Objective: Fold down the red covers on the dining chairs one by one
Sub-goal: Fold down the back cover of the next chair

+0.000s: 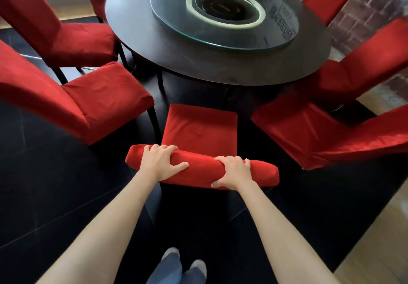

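Observation:
Directly in front of me stands a dining chair with a red cover; its seat faces the round table. The cover on its backrest top is bunched into a thick red roll. My left hand grips the roll left of centre, fingers over the top. My right hand grips it right of centre, thumb underneath. Below the roll the dark chair back shows.
A round dark table with a glass turntable stands ahead. Red-covered chairs surround it: two on the left, two on the right, more at the far side. Black floor lies underfoot; my feet show below.

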